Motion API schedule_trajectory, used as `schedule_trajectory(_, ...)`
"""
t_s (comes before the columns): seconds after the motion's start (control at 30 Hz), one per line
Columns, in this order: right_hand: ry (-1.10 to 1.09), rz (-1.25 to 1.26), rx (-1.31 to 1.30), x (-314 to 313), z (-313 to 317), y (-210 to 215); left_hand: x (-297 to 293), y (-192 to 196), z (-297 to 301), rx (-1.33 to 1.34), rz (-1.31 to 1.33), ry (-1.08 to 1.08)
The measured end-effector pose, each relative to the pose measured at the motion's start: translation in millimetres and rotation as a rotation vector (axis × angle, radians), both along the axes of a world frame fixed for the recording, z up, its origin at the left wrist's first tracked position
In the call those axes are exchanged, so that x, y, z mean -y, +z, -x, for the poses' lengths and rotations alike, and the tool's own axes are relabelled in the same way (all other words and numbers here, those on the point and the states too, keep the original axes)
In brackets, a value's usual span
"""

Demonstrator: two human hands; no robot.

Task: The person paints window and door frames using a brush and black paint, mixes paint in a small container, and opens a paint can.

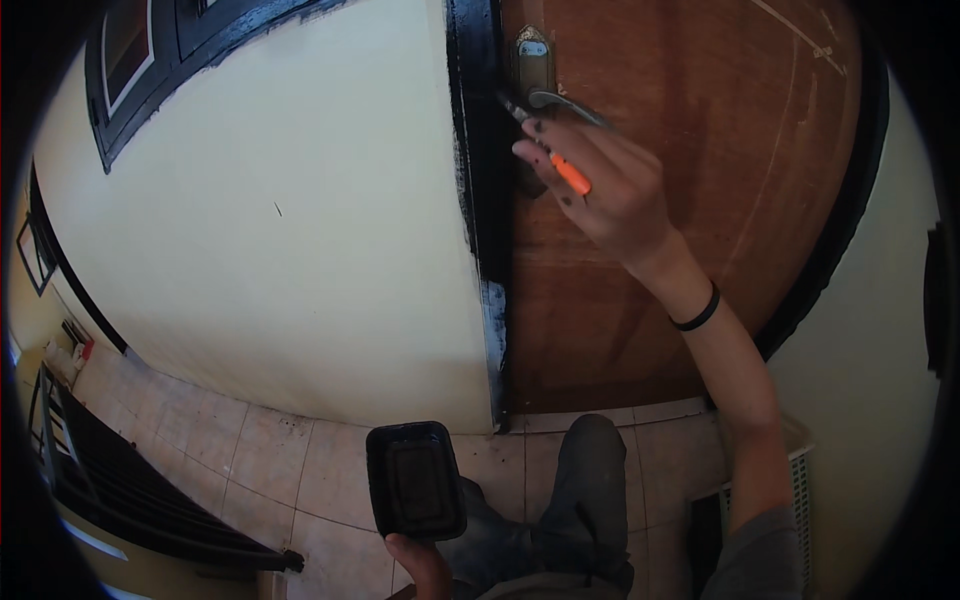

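Observation:
My right hand (618, 188) is closed round a small paintbrush (571, 175) with an orange handle end. The brush tip points up and left, at the black door frame (484, 190), just beside the metal door handle (565, 103); whether it touches the frame is hard to tell. Dark specks mark my fingers. Low in the view, my left hand (424, 566) grips the near edge of a black rectangular plastic tray (381, 468). Its inside is dark, and I cannot make out how much paint it holds. Lower on the frame, a pale bluish patch (495, 310) shows.
A brown wooden door (640, 300) fills the right side, shut. Left of the frame is a cream wall (330, 220) with a black-framed window (150, 60) above. Black metal railing (150, 515) stands lower left, over floor tiles (265, 450). A pale green plastic basket (803, 500) sits by my right arm.

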State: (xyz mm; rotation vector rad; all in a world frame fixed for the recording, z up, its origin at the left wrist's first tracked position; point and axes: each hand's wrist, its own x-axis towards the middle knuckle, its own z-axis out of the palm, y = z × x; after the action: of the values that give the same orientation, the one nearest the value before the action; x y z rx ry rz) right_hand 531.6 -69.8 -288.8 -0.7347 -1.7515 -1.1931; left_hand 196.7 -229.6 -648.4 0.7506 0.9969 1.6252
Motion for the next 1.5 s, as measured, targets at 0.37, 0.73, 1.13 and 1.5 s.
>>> schedule_trajectory(0.37, 0.063, 0.552, -0.009, 24, 3, -260, 15, -5, 3, -0.119, 0.042, 0.046)
schedule_trajectory(0.73, -0.076, 0.302, 0.022, 24, 8, -277, 23, -19, -7, -0.074, 0.072, 0.064)
schedule_trajectory(1.13, 0.087, 0.101, -0.094, 5, 5, -190, 6, 4, -4, -0.174, 0.019, -0.031)
schedule_trajectory(1.5, 0.116, 0.546, -0.252, 38, 12, -282, 5, -3, -14, -0.069, 0.122, 0.047)
